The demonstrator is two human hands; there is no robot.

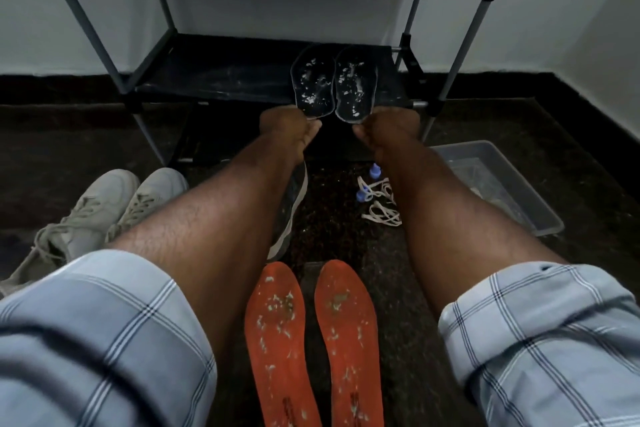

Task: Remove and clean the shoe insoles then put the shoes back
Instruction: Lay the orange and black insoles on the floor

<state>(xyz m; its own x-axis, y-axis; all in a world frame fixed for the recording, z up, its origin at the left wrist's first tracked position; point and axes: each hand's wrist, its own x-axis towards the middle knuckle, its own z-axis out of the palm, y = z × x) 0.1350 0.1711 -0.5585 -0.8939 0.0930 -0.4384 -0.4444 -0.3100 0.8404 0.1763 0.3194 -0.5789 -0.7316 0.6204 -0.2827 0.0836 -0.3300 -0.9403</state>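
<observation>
Holding one dark insole apiece, the two hands reach straight out ahead toward the shoe rack (114,80). The left hand (289,128) pinches the heel end of the left dark insole (312,81), and the right hand (381,130) pinches the heel end of the right dark insole (355,85); both hands have their fingers curled tight on those near edges. From each grip the insole's long axis runs away from the person and upward in the view, toe end farthest, so the pair stands side by side, nearly touching, in front of the rack's lower shelf (225,76). Whether the toe ends rest on that shelf or hang just above it cannot be told. White flecks cover the faces turned toward the camera, so these two look uncleaned.

Closer in, between the forearms, two orange insoles (311,340) lie flat on the dark floor (398,270), also lengthwise toward the rack and also flecked with dirt. A pair of pale sneakers (114,208) sits to the left, a darker shoe (294,211) shows partly under the left forearm, and loose laces (379,204) lie beside a clear plastic tub (512,184) on the right. That tub lies nearer the right hand, so any move toward it would likely swing rightward and back.
</observation>
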